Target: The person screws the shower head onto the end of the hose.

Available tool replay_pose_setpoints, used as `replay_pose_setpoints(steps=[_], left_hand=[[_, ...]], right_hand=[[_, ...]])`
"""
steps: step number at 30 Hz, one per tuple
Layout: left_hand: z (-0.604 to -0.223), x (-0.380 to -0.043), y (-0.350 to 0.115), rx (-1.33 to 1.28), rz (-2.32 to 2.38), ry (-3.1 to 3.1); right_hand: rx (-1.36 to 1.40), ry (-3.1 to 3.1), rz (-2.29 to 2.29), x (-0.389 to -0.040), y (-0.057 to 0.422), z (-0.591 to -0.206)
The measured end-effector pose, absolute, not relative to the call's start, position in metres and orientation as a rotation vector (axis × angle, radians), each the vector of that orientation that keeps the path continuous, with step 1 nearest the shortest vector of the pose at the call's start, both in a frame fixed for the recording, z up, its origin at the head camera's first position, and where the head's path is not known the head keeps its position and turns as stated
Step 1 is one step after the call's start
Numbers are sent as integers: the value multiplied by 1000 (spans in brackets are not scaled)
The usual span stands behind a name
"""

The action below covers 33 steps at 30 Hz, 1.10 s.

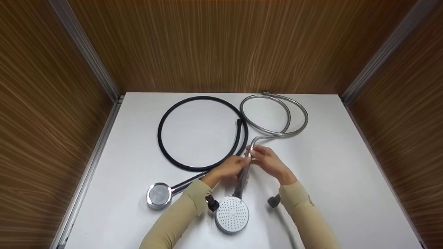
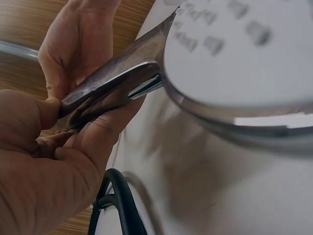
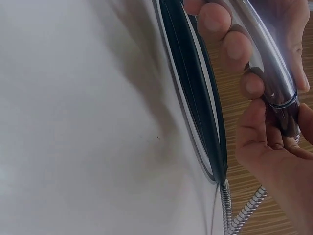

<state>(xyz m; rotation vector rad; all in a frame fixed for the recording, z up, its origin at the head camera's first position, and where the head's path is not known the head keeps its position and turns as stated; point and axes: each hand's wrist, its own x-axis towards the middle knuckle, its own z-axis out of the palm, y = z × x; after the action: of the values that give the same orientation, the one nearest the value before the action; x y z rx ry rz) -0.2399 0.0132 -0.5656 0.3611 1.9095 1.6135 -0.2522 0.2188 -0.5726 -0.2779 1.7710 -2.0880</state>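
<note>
My left hand (image 1: 230, 168) grips the chrome handle (image 2: 110, 81) of a shower head whose round white spray face (image 1: 232, 214) is turned up toward me. At the handle's far end, my right hand (image 1: 269, 160) pinches the metal connector (image 3: 286, 117) of a silver shower hose (image 1: 297, 131). The right wrist view shows that connector right against the handle's end, with a thin dark ring at the joint. From there the silver hose bends away and lies in loops at the back right. Fingers hide part of the handle.
A black hose (image 1: 160, 135) lies in a wide loop left of the silver one. Another shower head (image 1: 159, 195), chrome with a round face, lies at the left beside my left forearm. Wood-grain panels (image 1: 221, 45) enclose the white table (image 1: 121, 145) at the back and sides.
</note>
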Motion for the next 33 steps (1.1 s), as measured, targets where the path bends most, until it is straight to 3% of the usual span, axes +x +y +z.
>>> replay_pose_setpoints(steps=[14, 23, 33], left_hand=[[-567, -238, 23, 262, 1649, 1943], [-567, -238, 26, 434, 1440, 2199], [-563, -237, 31, 426, 1425, 2262]], right_hand=[[-260, 2014, -1961, -254, 222, -568], [-201, 2074, -1901, -254, 226, -571], [-119, 2180, -1865, -253, 226, -567]])
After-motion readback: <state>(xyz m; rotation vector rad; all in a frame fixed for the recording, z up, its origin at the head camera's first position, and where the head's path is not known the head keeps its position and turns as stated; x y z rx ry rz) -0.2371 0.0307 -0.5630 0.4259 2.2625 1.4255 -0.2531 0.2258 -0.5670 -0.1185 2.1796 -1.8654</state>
